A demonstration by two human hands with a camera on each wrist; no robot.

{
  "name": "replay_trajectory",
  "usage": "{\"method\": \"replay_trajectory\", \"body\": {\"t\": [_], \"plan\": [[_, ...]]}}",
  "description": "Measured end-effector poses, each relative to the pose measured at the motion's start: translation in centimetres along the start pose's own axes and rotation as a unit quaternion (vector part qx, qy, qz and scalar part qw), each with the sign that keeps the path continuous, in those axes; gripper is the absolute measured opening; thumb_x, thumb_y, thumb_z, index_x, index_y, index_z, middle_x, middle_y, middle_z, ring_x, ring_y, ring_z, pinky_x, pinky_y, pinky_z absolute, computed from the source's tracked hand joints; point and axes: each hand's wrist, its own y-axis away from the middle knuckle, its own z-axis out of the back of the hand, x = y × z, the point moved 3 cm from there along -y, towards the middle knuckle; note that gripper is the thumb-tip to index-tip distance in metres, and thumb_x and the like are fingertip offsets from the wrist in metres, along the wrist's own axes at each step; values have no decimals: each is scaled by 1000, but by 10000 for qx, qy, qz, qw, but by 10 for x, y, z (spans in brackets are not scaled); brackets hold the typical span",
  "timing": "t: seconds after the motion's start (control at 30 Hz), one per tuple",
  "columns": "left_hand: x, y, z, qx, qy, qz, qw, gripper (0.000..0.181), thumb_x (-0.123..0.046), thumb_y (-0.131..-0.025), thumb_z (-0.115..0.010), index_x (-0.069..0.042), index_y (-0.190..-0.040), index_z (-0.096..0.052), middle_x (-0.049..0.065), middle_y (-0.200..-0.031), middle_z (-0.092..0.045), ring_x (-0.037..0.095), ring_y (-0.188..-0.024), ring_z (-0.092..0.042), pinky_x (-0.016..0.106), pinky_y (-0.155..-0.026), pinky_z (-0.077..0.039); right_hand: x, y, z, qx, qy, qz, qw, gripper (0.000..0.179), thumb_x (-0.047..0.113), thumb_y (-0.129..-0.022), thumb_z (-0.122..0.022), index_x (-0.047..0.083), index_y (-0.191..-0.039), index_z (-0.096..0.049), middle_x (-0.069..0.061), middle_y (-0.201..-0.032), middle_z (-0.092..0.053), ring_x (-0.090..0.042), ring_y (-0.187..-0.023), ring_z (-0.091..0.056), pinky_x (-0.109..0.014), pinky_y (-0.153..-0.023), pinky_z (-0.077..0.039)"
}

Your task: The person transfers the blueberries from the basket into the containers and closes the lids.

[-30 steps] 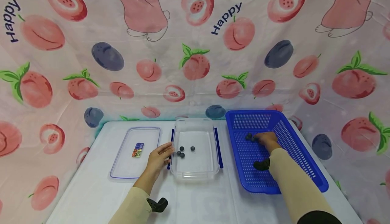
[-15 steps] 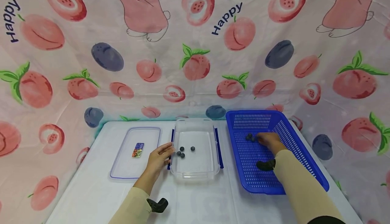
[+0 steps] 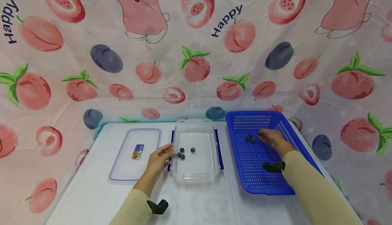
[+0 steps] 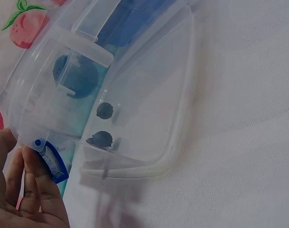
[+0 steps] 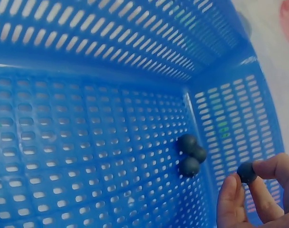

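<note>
In the head view, my left hand grips the left rim of a clear plastic food container, thumb and fingers on either side of its edge in the left wrist view. Several dark blueberries lie on its floor, mostly toward the left side. Over the blue basket, my right hand pinches one blueberry between thumb and fingertips. Three more blueberries sit clustered on the perforated basket floor, just apart from that hand.
A clear lid with a blue edge and a colourful label lies left of the container. Blue clips hang at the container's sides. A fruit-print cloth hangs behind the white table.
My right hand has risen and drawn right, away from the clustered blueberries, with one blueberry now showing in its fingers. The left hand keeps its hold on the container.
</note>
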Motion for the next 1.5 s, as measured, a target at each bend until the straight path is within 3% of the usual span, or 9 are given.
{"method": "replay_trajectory", "body": {"t": [0.07,0.23,0.33,0.47,0.77,1.13,1.33,1.43,1.5], "plan": [[0,0,0,20,-4,-10,10000,43,-13,-90,-72,-4,-131,-62,4,-114,-69,5,-84,-63,18,-63,-53,1,3,0,115,41,55,9999,10,1,-91,-62,6,-100,-63,7,-72,-66,-7,-73,-67,-27,-84,-58],[1,-1,-1,41,1,-14,10000,44,-13,-90,-72,-4,-131,-61,2,-112,-69,4,-84,-63,18,-63,-53,3,13,-5,589,48,185,9981,19,4,-94,-62,4,-113,-64,9,-76,-68,-4,-75,-68,-25,-86,-57],[1,-1,-1,31,1,-29,10000,44,-13,-90,-72,-3,-131,-61,-1,-108,-70,4,-84,-63,18,-63,-53,6,23,-11,1019,-169,218,9944,12,5,-96,-61,12,-99,-69,9,-80,-70,-3,-78,-68,-23,-86,-56],[1,-1,0,-18,-10,-5,10000,44,-13,-89,-73,-5,-131,-62,1,-111,-70,4,-84,-63,18,-63,-53,8,35,-19,1413,-406,260,9888,26,4,-97,-59,20,-80,-72,8,-83,-71,-4,-79,-68,-19,-82,-56],[3,-2,1,18,-54,-28,10000,44,-13,-90,-72,-6,-132,-62,11,-125,-65,5,-88,-62,17,-63,-53,3,59,-38,2166,-534,581,9731,26,1,-100,-52,18,-90,-69,7,-89,-68,-6,-86,-65,-18,-83,-55],[5,-1,2,35,-38,-53,10000,44,-13,-90,-72,-5,-132,-62,12,-124,-65,5,-88,-62,17,-63,-53,-9,92,-58,2307,-919,373,9680,25,1,-100,-53,16,-93,-71,5,-92,-68,-7,-88,-66,-20,-86,-55],[5,-2,2,60,-24,-35,10000,44,-12,-90,-71,-5,-132,-61,15,-128,-63,6,-88,-61,16,-63,-52,-13,102,-69,2138,-862,447,9720,20,1,-98,-57,15,-94,-71,2,-94,-69,-9,-90,-67,-23,-89,-55],[5,-1,2,82,-31,-18,10000,44,-12,-91,-71,-5,-133,-60,14,-128,-63,7,-89,-61,16,-64,-52,-14,105,-75,2020,-608,604,9756,13,3,-97,-60,9,-104,-68,2,-96,-68,-10,-92,-67,-24,-88,-55],[5,-1,2,85,-37,-11,10000,45,-12,-91,-71,-5,-134,-60,12,-126,-64,7,-90,-61,16,-64,-53,-15,107,-80,1921,-471,702,9777,18,4,-96,-62,2,-114,-65,1,-98,-67,-11,-92,-68,-24,-87,-56]]}}
